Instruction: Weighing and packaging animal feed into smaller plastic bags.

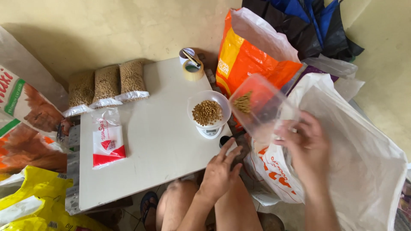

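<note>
Right hand [306, 147], blurred, grips a clear plastic tub [257, 105] by its near edge, fingers closed on the rim. Tub is thin, glossy, rounded-rectangular, tilted with its mouth toward the scale; long axis runs from the hand up-left. A small clump of brown pellets [244, 102] sits in its far end. Tub hangs just right of the bowl [209, 109], a round white dish heaped with matte brown kibble [207, 112], on a small white scale [209, 131]. Left hand [220, 171] rests flat on the table [162, 145] edge, fingers spread, holding nothing. Table is smooth, white, square-cornered. Three sealed kibble packs [107, 85] lie along its far edge; a tape roll [193, 70] beyond; a crinkled orange sack [248, 60] and white sack [364, 162] to the right.
</note>
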